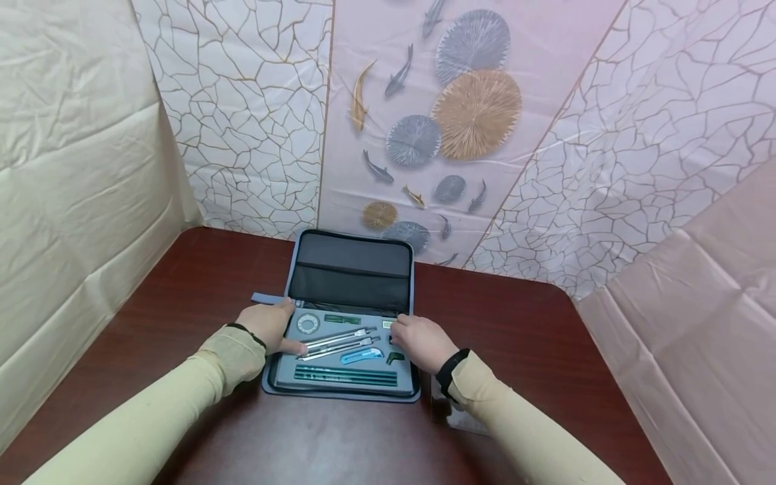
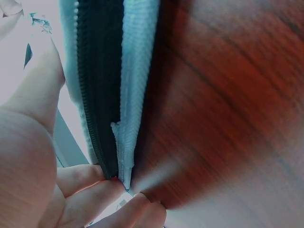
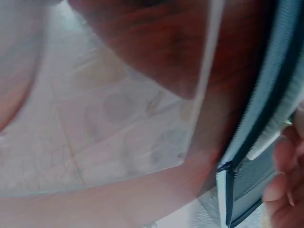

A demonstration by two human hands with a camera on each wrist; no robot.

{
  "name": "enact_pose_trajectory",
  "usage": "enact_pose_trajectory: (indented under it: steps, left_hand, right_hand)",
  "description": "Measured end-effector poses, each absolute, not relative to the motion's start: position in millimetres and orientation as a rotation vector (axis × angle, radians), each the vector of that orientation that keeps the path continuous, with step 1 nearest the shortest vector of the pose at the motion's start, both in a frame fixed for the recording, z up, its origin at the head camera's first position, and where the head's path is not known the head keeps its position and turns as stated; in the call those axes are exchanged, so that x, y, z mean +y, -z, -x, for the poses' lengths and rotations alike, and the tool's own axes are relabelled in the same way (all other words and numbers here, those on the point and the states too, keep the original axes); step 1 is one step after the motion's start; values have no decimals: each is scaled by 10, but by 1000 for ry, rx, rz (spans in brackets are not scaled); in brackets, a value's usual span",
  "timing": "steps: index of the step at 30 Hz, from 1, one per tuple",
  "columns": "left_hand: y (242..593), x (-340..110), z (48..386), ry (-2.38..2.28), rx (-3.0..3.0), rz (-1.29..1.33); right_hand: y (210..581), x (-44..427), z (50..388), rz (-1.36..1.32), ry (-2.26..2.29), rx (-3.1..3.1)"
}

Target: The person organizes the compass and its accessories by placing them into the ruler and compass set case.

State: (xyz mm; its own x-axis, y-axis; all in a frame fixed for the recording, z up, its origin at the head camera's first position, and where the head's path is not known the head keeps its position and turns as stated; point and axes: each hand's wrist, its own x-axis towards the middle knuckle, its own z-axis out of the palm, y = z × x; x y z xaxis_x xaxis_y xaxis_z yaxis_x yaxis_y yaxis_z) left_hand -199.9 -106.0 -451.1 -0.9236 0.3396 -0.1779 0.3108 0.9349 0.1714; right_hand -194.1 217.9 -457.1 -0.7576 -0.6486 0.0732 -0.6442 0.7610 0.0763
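An unzipped blue-grey case (image 1: 348, 252) lies on the table, lid laid back. Its grey tray (image 1: 291, 377) holds a round white disc (image 1: 308, 323), two silver compasses (image 1: 339, 342), a blue cutter (image 1: 362, 356), green pencils (image 1: 345, 376) and small green items. My left hand (image 1: 267, 327) rests at the tray's left side, thumb stretched over the compass ends, other fingers near the hinge. In the left wrist view those fingers (image 2: 90, 194) touch the zipped edge (image 2: 99, 95). My right hand (image 1: 424, 342) touches the tray's upper right, its fingertips (image 3: 280, 175) partly cut off in the right wrist view.
A clear plastic cover (image 1: 463, 417) lies on the dark red table (image 1: 515, 323), right of the case and partly under my right forearm. A blue strap (image 1: 267, 298) sticks out left of the hinge. Patterned cloth (image 1: 254, 121) hangs behind the table, with plain cloth at both sides.
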Motion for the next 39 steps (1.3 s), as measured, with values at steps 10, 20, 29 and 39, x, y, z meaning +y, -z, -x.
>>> enact_pose_trajectory:
  steps: [10, 20, 29, 39]
  left_hand:
    - [4449, -1047, 1955, -204, 2889, -498]
    - [4441, -1038, 1951, -214, 2895, -484]
    - [4495, -1056, 1979, -187, 2901, -489]
    - [4521, -1064, 1989, -187, 2901, -494]
  right_hand:
    - [4449, 2221, 1951, -866, -398, -3018]
    - [4431, 2224, 1941, -782, -562, -3031]
    - [4476, 2208, 1900, -776, -526, -2960]
    - [4482, 2171, 1824, -896, -248, -2899]
